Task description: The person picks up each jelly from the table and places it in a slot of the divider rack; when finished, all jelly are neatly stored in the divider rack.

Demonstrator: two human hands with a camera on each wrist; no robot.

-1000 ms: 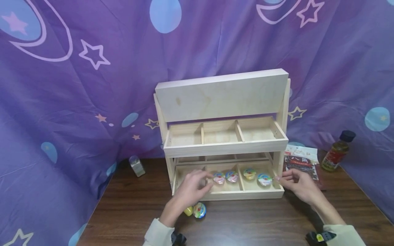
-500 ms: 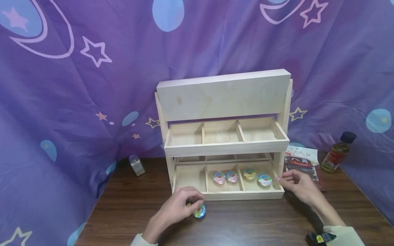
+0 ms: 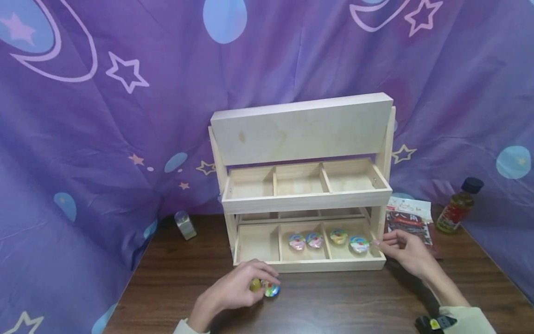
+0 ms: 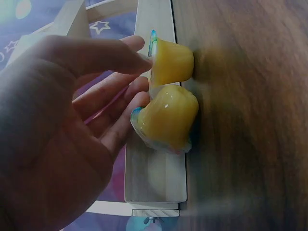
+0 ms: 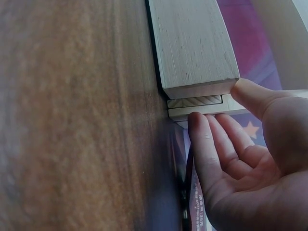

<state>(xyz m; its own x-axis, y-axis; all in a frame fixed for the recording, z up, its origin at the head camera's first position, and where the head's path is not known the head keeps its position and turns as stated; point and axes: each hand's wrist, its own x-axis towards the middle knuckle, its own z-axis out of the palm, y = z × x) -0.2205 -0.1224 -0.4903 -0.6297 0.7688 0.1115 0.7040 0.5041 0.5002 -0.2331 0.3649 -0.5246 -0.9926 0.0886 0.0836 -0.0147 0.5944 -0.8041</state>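
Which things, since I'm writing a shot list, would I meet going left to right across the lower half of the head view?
Small jar, left hand, pink cup, second pink cup, yellow cup, pale cup, right hand, dark-capped bottle.

Six jelly cups (image 3: 338, 236), one wooden rack (image 3: 301, 134), one dark-capped bottle (image 3: 455, 211), one small jar (image 3: 185, 226)

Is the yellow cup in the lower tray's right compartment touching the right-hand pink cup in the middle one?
Apart. The head view shows a wooden divider standing between the yellow cup and the pink cup.
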